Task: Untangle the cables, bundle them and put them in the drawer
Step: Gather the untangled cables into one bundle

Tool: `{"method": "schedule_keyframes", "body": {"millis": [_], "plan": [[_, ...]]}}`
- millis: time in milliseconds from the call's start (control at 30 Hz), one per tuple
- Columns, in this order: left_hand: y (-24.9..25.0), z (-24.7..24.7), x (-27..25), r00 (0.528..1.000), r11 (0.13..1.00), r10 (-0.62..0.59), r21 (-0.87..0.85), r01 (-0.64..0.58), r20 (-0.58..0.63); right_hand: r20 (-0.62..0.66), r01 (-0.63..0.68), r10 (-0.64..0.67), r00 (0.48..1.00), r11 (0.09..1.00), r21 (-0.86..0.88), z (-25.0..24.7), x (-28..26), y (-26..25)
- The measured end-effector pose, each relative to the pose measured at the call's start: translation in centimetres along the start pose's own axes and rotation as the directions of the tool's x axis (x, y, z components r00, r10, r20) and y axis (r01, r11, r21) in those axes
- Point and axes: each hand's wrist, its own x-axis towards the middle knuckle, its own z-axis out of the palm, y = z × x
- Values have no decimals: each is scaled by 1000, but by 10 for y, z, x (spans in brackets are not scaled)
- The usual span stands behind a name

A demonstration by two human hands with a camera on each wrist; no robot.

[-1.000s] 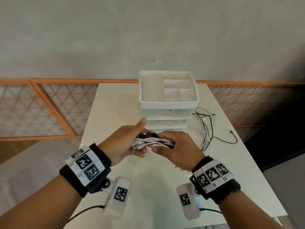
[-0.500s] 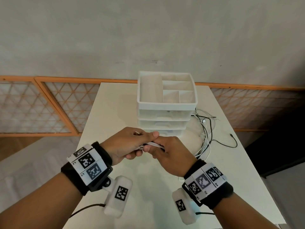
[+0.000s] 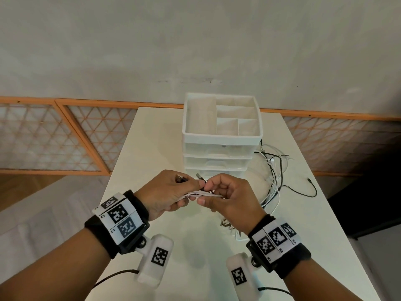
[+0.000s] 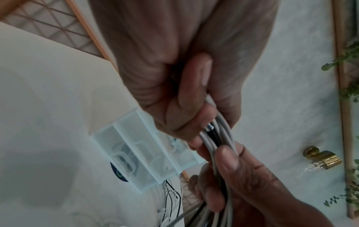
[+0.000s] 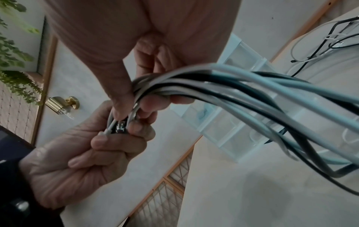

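A bundle of white and black cables (image 3: 204, 194) (image 4: 217, 138) (image 5: 223, 86) runs between both hands above the table. My left hand (image 3: 167, 192) (image 4: 184, 98) grips one end of the bundle, with metal plugs sticking out past its fingers. My right hand (image 3: 225, 196) (image 5: 139, 92) pinches the strands just beside it, thumb against fingers. The rest of the cables (image 3: 273, 170) trails to the right in a loose tangle on the table. The white drawer unit (image 3: 221, 135) (image 4: 143, 147) (image 5: 233, 122) stands behind the hands, its drawers closed.
The white table (image 3: 152, 148) ends near the drawer unit at the back and to the right of the cable tangle. A black cable end (image 3: 309, 181) lies near the right edge. An orange lattice screen (image 3: 54, 135) and wall stand behind.
Both hands have drawn closer together on the bundle. The right hand shifted from a full grasp to a finger pinch, and the plug ends now stick up above the left hand.
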Motion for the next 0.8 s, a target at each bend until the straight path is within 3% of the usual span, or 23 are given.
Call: {"method": "schedule_keyframes", "body": {"millis": [167, 300, 500, 667, 800], "plan": [[0, -1, 2, 999, 999, 33, 10, -33, 40, 3, -10, 11, 1000, 998, -63, 0, -4, -4], [-2, 5, 2, 994, 996, 68, 59, -73, 85, 134, 71, -53, 990, 989, -129, 6, -4, -13], [-3, 12, 3, 982, 981, 190, 36, -190, 12, 143, 175, -137, 980, 939, -296, 5, 6, -13], [-5, 10, 9, 940, 969, 245, 106, -225, -237, 38, 118, -112, 993, 914, -389, 6, 12, -6], [-2, -4, 15, 892, 983, 168, 2, -184, -419, 80, 24, 38, 996, 755, -655, -8, 16, 16]]}}
